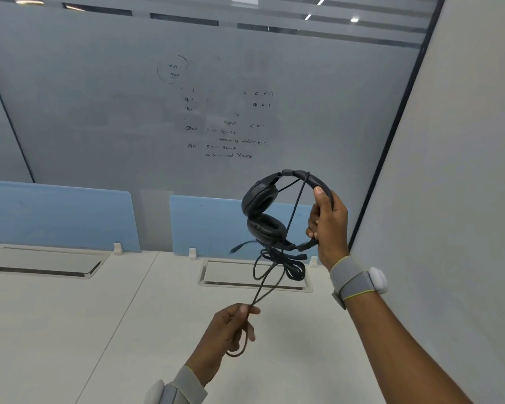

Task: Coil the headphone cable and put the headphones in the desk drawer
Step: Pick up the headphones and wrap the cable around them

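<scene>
Black over-ear headphones hang in the air above the white desk, ear cups stacked one over the other, a short mic boom sticking out left. My right hand is shut on the headband at its right side. The black cable crosses the headband, bunches in loose loops under the lower cup, then runs down-left as a doubled strand. My left hand pinches that strand between thumb and fingers, a small loop hanging below it. No drawer is in view.
Two blue divider panels stand along the desk's back edge. Two recessed cable-tray lids sit in the desk top, one right under the headphones. A frosted glass wall with handwriting rises behind. A grey wall closes the right side.
</scene>
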